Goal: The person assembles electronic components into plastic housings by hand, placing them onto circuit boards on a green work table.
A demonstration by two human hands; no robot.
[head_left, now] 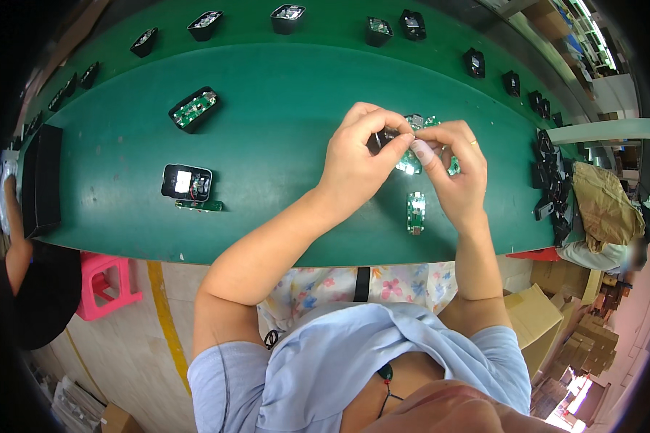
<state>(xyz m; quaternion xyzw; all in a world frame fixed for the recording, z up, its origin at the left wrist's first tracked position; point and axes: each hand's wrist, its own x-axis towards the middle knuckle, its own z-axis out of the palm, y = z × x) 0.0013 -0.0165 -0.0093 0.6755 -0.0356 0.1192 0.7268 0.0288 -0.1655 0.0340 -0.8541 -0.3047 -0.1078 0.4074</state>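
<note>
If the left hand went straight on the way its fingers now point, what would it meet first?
Most likely the right hand: its fingertips all but meet those of the left hand. Whether they actually touch is hard to tell from this one view.

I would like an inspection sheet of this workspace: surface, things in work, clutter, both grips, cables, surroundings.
Surface: green work surface, a few pale specks.
Job's things: small dark part in hand; loose circuit board between the forearms, other boards partly hidden behind the hands; two black housings at left, each with a board.
Clutter: black parts heaped at right.
Left grip: pinches the dark part.
Right grip: fingertips meet the left's; its hold is hidden.
Cables: thin red wire in the nearer housing.
Surroundings: pink stool, cardboard boxes.
</note>
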